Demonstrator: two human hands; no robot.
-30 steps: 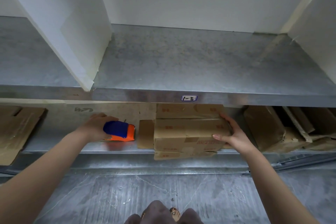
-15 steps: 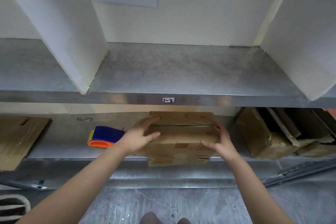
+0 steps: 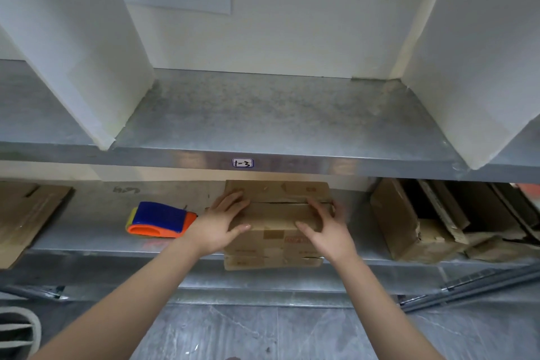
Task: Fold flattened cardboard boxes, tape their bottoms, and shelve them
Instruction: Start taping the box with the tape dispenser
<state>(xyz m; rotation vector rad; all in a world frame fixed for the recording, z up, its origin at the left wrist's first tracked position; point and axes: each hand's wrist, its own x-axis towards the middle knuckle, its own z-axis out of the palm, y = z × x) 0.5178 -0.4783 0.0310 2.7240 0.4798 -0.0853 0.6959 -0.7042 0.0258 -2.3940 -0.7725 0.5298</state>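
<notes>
A brown cardboard box [image 3: 277, 215] lies on the lower metal shelf [image 3: 87, 240], its front hanging over the shelf's edge. My left hand [image 3: 225, 222] grips its left end, fingers across the top and thumb on the front face. At the right end my right hand [image 3: 327, 228] holds it the same way. A blue and orange tape dispenser [image 3: 160, 219] lies on the shelf just left of my left wrist, untouched. More flat cardboard shows under the box.
The upper metal shelf [image 3: 277, 114], labelled 1-3 [image 3: 242, 163], is bounded by white dividers [image 3: 87, 38] on the left and right. Flattened cardboard [image 3: 26, 213] lies at the lower left. Crumpled boxes [image 3: 409, 222] fill the lower right.
My left hand let go of the tape dispenser and moved right onto the box. My right hand shifted from the box's right side onto its top. The view tilted upward.
</notes>
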